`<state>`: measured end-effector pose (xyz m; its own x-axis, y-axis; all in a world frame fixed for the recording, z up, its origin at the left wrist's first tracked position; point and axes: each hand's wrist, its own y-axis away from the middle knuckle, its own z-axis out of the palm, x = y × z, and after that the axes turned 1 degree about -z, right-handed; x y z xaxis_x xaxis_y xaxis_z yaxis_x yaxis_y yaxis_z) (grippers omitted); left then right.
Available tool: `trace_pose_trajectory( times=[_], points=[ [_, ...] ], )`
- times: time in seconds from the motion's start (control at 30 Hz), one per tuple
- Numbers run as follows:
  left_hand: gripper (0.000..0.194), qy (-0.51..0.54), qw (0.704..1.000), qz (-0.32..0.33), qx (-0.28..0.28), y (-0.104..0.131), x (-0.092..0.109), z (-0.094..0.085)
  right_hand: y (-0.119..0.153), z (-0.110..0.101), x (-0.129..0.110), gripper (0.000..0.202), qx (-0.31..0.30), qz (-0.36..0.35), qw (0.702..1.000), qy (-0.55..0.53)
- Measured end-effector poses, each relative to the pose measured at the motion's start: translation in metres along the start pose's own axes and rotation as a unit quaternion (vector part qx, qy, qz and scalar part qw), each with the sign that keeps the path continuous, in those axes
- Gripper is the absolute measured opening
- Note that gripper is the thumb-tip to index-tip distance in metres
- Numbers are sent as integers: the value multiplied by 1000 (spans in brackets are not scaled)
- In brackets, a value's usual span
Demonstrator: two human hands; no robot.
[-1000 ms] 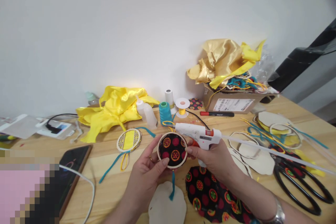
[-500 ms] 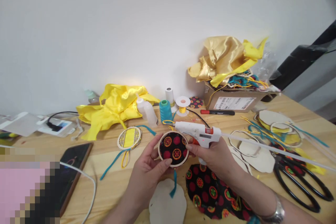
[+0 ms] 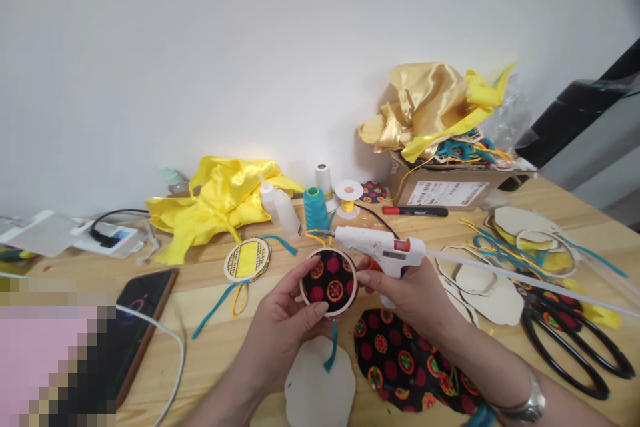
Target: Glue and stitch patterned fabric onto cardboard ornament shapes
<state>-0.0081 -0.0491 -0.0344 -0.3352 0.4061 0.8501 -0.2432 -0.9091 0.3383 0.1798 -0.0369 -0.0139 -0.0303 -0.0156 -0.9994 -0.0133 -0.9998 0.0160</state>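
My left hand (image 3: pixel 295 313) grips a small round wooden hoop (image 3: pixel 303 295) by its left and lower rim. Black cloth with red and orange printed circles (image 3: pixel 333 280) fills the hoop, and a teal ribbon (image 3: pixel 331 349) hangs from its bottom. In my right hand (image 3: pixel 407 287) is a white hot glue gun (image 3: pixel 373 242), its nozzle pointing left just above the hoop. The right thumb and fingertip reach to the hoop's right edge. Below the hands lie a cream scalloped piece (image 3: pixel 320 390) and a larger sheet of the printed black cloth (image 3: pixel 395 367).
Black-handled scissors (image 3: pixel 575 347) and cream cut-outs (image 3: pixel 500 300) lie at the right. Behind stand a teal thread spool (image 3: pixel 315 210), a squeeze bottle (image 3: pixel 286 212) and a cardboard box (image 3: pixel 445 187) of scraps. At left are a decorated yellow disc (image 3: pixel 246 261), yellow satin (image 3: pixel 215 203) and a phone (image 3: pixel 145 327).
The hoop has shifted slightly left, with its top edge tilting a little. The glue gun has moved slightly right. Both hands keep their hold.
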Motion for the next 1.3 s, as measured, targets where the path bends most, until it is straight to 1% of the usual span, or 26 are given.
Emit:
trace_pose_trajectory(
  times=[0.13, 0.23, 0.33, 0.47, 0.57, 0.77, 0.97, 1.13, 1.3],
  points=[
    [57, 35, 999, 28, 8, -4, 8, -6, 0, -10, -2, 23, 21, -15, 999, 25],
    [54, 72, 996, 48, 6, -9, 12, -12, 2, -18, -1, 30, 10, -19, 999, 31],
    [55, 104, 993, 56, 7, -12, 14, -16, 5, -22, -3, 28, -10, -54, 995, 87],
    [55, 129, 990, 50, 11, -13, 17, -16, 8, -22, -16, 19, -52, -149, 967, 201],
    [52, 141, 989, 48, 21, -14, 18, -15, 10, -20, -23, 22, -77, -181, 946, 260],
    [53, 142, 988, 55, 35, -14, 19, -14, 13, -18, -24, 28, -94, -196, 927, 307],
    [52, 135, 989, 51, 39, -13, 19, -13, 12, -17, -24, 27, -96, -196, 931, 292],
    [57, 119, 991, 49, 41, -13, 18, -14, 13, -16, -23, 25, -92, -199, 934, 283],
    [55, 125, 990, 49, 37, -14, 18, -13, 12, -17, -22, 26, -89, -191, 933, 291]
  ],
)
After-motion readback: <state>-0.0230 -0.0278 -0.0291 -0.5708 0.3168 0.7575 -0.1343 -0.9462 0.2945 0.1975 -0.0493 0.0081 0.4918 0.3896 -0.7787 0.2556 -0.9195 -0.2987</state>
